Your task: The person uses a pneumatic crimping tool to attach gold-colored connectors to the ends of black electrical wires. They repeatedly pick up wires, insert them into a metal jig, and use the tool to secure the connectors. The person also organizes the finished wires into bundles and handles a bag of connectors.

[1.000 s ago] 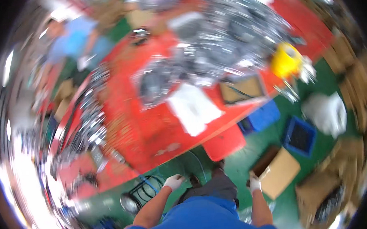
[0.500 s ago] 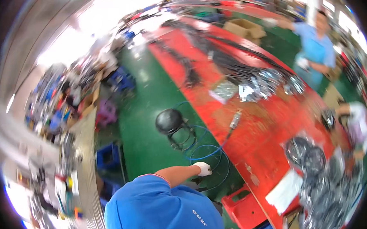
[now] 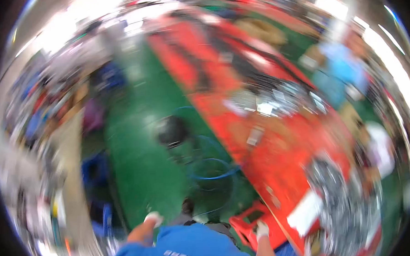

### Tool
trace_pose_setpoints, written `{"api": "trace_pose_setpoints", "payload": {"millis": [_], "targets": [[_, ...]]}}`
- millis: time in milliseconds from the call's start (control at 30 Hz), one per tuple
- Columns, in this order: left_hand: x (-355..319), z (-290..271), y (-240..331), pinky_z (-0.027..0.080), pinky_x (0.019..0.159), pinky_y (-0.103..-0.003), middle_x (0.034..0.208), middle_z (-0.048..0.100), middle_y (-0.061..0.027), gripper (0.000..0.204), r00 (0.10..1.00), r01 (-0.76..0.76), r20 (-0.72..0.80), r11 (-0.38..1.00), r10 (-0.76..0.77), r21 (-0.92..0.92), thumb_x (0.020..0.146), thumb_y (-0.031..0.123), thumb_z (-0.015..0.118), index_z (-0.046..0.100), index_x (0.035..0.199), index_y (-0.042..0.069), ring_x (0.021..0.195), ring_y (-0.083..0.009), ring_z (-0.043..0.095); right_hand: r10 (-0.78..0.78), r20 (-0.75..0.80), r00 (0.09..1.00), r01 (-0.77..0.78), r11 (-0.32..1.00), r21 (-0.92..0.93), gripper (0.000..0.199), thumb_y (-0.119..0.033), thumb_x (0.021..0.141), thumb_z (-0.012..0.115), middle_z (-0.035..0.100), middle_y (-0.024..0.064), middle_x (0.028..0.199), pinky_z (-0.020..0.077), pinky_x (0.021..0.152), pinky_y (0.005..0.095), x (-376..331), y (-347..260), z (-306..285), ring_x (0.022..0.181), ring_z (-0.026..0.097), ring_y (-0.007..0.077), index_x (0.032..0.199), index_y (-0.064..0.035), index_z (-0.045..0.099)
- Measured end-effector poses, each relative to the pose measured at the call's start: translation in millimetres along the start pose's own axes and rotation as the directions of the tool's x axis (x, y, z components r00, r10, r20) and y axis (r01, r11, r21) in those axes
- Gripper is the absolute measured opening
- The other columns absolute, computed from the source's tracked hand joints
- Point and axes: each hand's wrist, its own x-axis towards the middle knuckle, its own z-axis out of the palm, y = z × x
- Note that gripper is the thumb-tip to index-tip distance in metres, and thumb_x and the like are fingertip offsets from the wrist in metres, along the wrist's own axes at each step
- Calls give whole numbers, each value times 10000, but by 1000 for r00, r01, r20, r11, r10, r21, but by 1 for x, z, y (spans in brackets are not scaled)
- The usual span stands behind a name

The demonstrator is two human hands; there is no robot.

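Observation:
My left hand (image 3: 154,217), in a white glove, is low over the green floor, left of my blue shirt. Its fingers are smeared by motion, and no object shows in it. On the other side, my white-gloved right hand (image 3: 262,229) is at the red plastic stool (image 3: 277,234) beside the table. Whether it grips or only passes over the stool, I cannot tell. Ahead of me, a thin blue hose or cable (image 3: 211,177) hangs in loops by the table edge. Near it stands a round black stool seat (image 3: 172,131).
The long red table (image 3: 279,156) holds dark cable bundles (image 3: 243,64), silvery bags (image 3: 286,99) and clear-wrapped coils (image 3: 331,191). Two people are at its far right side. Blue plastic stools (image 3: 95,171) and a cluttered bench (image 3: 71,161) line the left.
My left hand has left the hose loops and swung left, toward my body. My right hand has come into view by the red stool. The whole view has shifted and blurred.

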Motion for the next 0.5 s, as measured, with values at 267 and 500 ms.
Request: {"api": "trace_pose_setpoints", "payload": {"millis": [267,500], "targets": [[59,-131,54,473,1082,-423,1337,674,-211,559,977,-194,-117,971,179,-141,948,445,551,688,1296,29,1268,-378,622,-273,-3,962,223,792,-569,269,-266,976,648,704,84,890,548,647,363,-10,46,89,731,663,192,1119,-49,718],[46,-248,69,474,1070,-402,1305,690,-218,606,883,-422,-416,760,219,-495,969,496,547,672,1312,12,1245,-339,644,-142,1,990,105,726,-679,266,-267,966,610,705,92,821,533,654,398,-24,51,112,696,658,223,1056,-40,718]]}}
